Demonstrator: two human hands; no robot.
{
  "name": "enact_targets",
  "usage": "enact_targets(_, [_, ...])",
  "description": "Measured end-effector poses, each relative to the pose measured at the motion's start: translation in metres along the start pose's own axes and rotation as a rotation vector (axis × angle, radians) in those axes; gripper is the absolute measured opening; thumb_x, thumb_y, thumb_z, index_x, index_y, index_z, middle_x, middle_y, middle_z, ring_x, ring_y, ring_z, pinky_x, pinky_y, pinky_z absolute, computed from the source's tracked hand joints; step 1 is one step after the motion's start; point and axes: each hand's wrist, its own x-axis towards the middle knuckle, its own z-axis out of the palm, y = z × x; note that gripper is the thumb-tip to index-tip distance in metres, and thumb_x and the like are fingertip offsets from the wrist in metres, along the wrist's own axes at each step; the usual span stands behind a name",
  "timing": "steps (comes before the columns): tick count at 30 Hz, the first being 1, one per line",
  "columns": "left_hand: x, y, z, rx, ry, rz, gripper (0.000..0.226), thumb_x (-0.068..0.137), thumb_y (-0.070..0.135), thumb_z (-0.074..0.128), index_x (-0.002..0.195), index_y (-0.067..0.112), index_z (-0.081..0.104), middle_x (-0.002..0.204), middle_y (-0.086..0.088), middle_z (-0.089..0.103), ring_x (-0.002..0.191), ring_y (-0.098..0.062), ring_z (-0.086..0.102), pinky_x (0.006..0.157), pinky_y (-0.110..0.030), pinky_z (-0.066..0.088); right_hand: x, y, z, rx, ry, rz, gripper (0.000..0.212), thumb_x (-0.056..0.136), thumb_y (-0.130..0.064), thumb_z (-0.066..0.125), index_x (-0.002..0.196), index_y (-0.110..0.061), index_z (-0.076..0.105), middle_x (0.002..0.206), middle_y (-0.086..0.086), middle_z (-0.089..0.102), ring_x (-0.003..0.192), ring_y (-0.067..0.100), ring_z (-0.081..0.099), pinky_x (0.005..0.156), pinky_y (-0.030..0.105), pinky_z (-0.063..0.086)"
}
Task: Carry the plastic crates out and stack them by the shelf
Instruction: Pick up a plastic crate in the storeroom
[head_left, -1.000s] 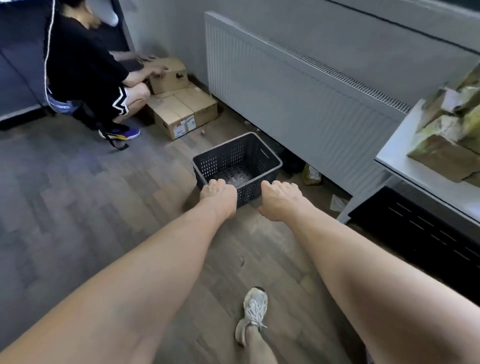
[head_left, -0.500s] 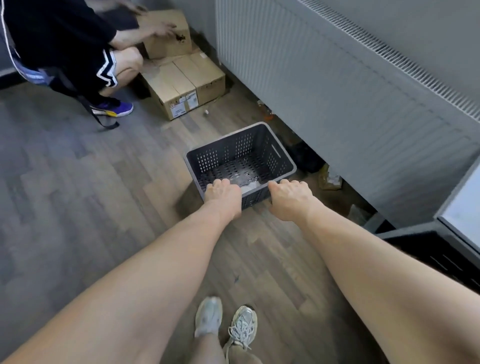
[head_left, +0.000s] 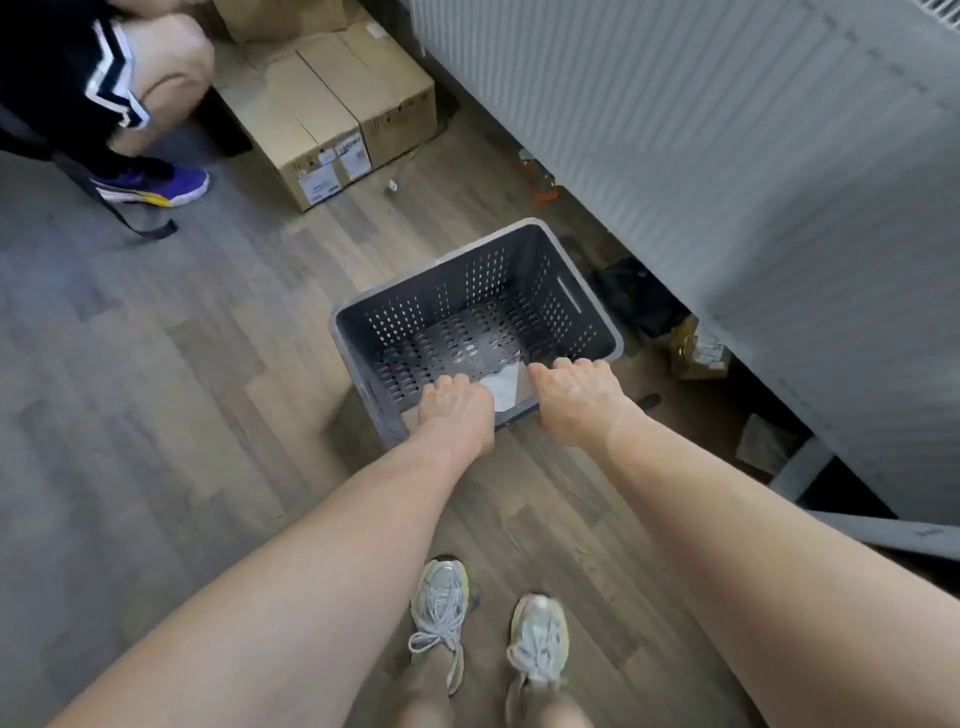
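A dark grey perforated plastic crate (head_left: 470, 291) sits on the wooden floor in front of me, close to the radiator. My left hand (head_left: 457, 410) and my right hand (head_left: 576, 395) both curl over its near rim, side by side. A white scrap of paper (head_left: 501, 387) lies inside the crate between my hands. The crate's near wall is mostly hidden behind my hands and wrists.
A long white radiator (head_left: 727, 156) runs along the right. Cardboard boxes (head_left: 332, 114) stand at the top beside a crouching person (head_left: 104, 93). Dark clutter and a yellowish packet (head_left: 696, 348) lie under the radiator. My two shoes (head_left: 488, 634) are below.
My view has tilted down and come closer over the crate. Both hands stay on the near rim. My feet have come together beneath me.
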Motion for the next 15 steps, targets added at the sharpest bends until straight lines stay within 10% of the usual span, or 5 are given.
enact_targets(15, [0.166, 0.038, 0.138, -0.180, -0.144, -0.171, 0.046, 0.089, 0.020, 0.063, 0.132, 0.009, 0.050, 0.131, -0.012, 0.044, 0.126, -0.029, 0.038, 0.099, -0.036, 0.039, 0.174, 0.034, 0.140, -0.182, -0.141, -0.193, 0.041, 0.097, -0.019, 0.044, 0.137, -0.010, 0.043, 0.137, 0.010, 0.047, 0.127, 0.027, 0.043, 0.103, 0.037, 0.034])
